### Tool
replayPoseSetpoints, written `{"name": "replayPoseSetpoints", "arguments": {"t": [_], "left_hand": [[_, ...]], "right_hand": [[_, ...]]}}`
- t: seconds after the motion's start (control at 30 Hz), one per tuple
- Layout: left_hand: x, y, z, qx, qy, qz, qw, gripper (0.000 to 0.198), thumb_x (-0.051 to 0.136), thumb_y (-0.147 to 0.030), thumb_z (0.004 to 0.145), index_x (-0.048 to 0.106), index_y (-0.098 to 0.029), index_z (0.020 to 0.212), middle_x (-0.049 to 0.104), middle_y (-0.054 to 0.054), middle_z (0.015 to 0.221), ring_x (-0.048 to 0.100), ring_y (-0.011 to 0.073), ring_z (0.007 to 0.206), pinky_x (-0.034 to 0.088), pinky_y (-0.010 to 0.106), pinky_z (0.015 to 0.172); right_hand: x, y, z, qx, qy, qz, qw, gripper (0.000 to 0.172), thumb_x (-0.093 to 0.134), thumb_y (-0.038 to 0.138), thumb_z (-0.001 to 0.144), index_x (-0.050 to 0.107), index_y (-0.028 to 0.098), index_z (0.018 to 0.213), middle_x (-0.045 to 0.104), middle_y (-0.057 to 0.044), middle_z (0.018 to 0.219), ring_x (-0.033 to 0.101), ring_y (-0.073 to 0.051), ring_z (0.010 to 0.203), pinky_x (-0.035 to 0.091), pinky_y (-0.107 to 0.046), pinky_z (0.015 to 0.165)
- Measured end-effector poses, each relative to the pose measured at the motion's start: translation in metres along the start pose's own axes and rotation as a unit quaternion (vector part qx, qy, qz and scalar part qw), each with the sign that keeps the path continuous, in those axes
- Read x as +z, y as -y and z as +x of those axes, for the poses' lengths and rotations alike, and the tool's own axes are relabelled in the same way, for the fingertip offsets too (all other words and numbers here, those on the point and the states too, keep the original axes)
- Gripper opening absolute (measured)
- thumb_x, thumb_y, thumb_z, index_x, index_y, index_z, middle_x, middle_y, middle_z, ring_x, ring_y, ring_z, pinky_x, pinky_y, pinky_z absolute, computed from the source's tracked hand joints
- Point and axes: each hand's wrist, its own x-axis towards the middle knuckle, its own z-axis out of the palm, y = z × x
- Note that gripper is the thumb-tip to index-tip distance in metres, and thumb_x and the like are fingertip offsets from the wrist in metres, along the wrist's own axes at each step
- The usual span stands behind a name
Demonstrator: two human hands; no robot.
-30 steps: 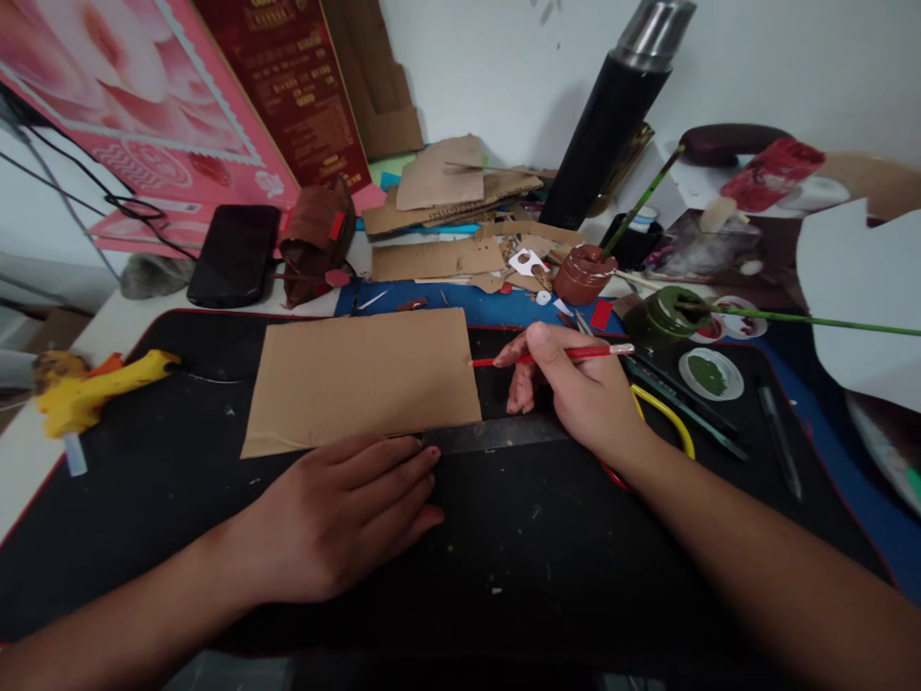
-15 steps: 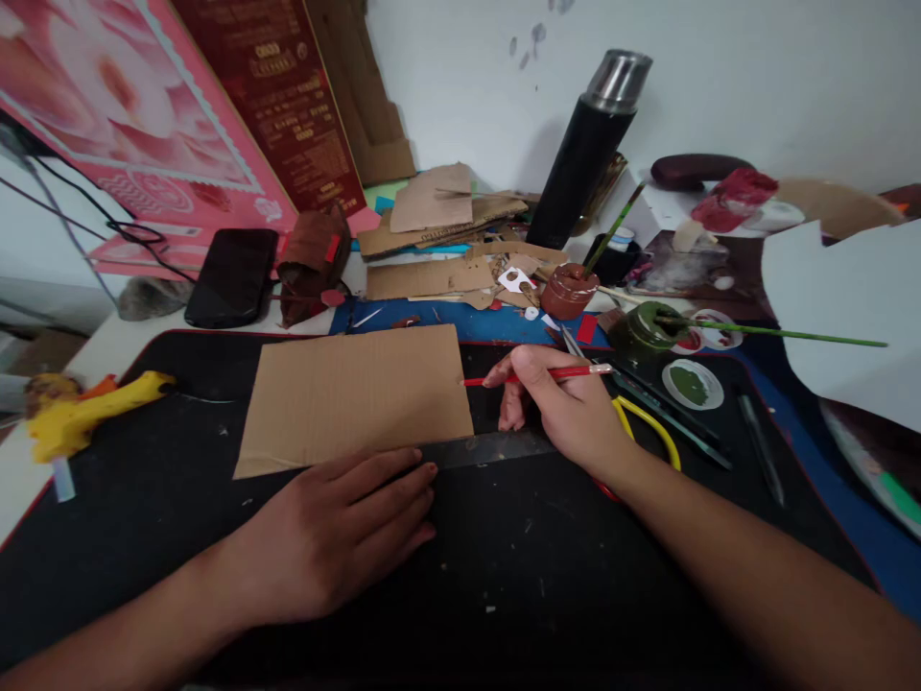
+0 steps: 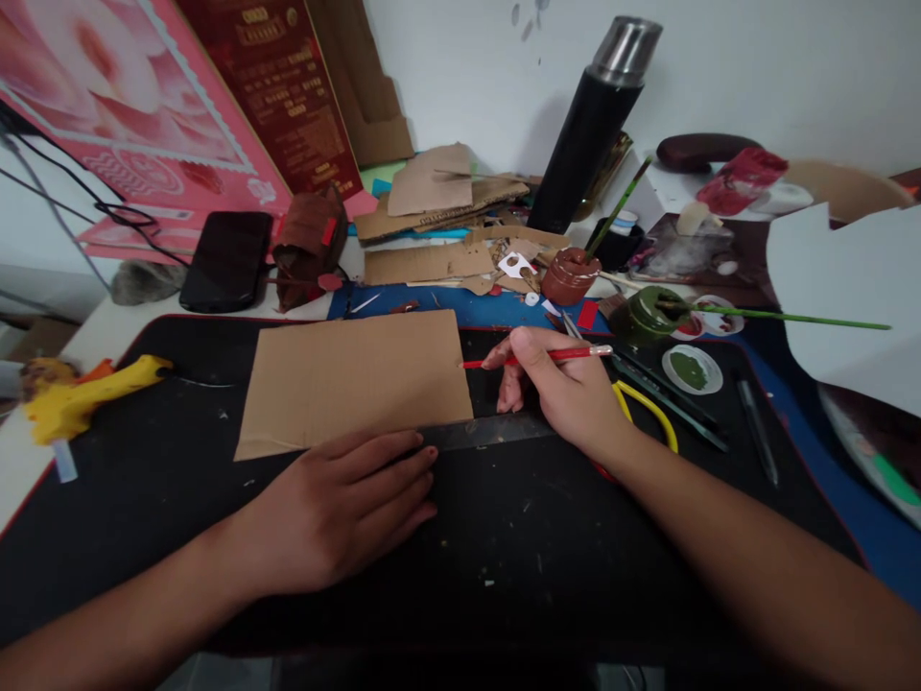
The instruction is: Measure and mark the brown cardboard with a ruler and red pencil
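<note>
A brown cardboard rectangle point(image 3: 356, 379) lies on the black mat point(image 3: 489, 537). Along its lower edge runs a clear ruler point(image 3: 489, 432). My left hand point(image 3: 345, 509) rests flat over the ruler's left part and the mat, fingers extended and pointing right. Pinched in my right hand point(image 3: 568, 384) is a red pencil point(image 3: 568, 353), its tip at the right edge of the cardboard. Just beyond my right hand, scissors with yellow handles point(image 3: 651, 413) lie partly hidden beneath it.
A yellow glue gun point(image 3: 86, 393) is at the left, near a black phone point(image 3: 226, 261). Behind are cardboard scraps point(image 3: 428, 261), a thermos point(image 3: 590, 125), a red-brown paint jar point(image 3: 570, 276) and a green jar point(image 3: 644, 315). Pens point(image 3: 755, 427) lie at the right.
The camera view has shifted slightly, so the desk items appear a little higher in the picture. Both hands keep nearly the same pose and place relative to the cardboard.
</note>
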Motion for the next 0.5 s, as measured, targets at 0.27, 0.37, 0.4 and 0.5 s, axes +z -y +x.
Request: {"name": "replayPoseSetpoints", "arguments": {"t": [0.27, 0.37, 0.4, 0.5], "left_hand": [[0.0045, 0.0034, 0.0012, 0.009, -0.022, -0.003, 1.000, 0.011, 0.072, -0.019, 0.104, 0.076, -0.013, 0.112, 0.084, 0.005, 0.115, 0.079, 0.0237, 0.112, 0.066, 0.037, 0.093], [0.0050, 0.0038, 0.0024, 0.015, -0.024, -0.002, 1.000, 0.009, 0.073, -0.019, 0.103, 0.076, -0.014, 0.110, 0.084, 0.004, 0.114, 0.080, 0.0238, 0.110, 0.067, 0.037, 0.091], [0.0052, 0.0039, 0.0027, 0.017, -0.025, -0.003, 1.000, 0.009, 0.073, -0.019, 0.103, 0.076, -0.014, 0.110, 0.084, 0.004, 0.114, 0.080, 0.0240, 0.110, 0.067, 0.037, 0.090], [0.0060, 0.0048, 0.0032, 0.017, -0.027, -0.006, 0.999, 0.010, 0.074, -0.019, 0.102, 0.075, -0.014, 0.110, 0.084, 0.004, 0.112, 0.081, 0.0244, 0.107, 0.069, 0.038, 0.087]], "right_hand": [[0.0009, 0.0027, 0.0004, 0.003, 0.002, -0.002, 1.000, 0.062, 0.057, 0.078, 0.100, 0.075, 0.020, 0.087, 0.064, 0.002, 0.054, 0.065, -0.014, 0.050, 0.050, -0.028, 0.051], [0.0009, 0.0029, 0.0011, 0.010, 0.003, -0.002, 1.000, 0.064, 0.056, 0.081, 0.099, 0.074, 0.020, 0.086, 0.062, 0.003, 0.052, 0.064, -0.014, 0.049, 0.050, -0.028, 0.051], [0.0008, 0.0026, 0.0014, 0.012, 0.003, 0.001, 1.000, 0.065, 0.056, 0.081, 0.098, 0.074, 0.021, 0.085, 0.062, 0.003, 0.052, 0.064, -0.014, 0.049, 0.049, -0.028, 0.050], [0.0003, 0.0006, 0.0020, 0.012, 0.006, 0.016, 1.000, 0.065, 0.056, 0.084, 0.096, 0.073, 0.022, 0.085, 0.062, 0.003, 0.052, 0.066, -0.015, 0.049, 0.049, -0.027, 0.049]]}}
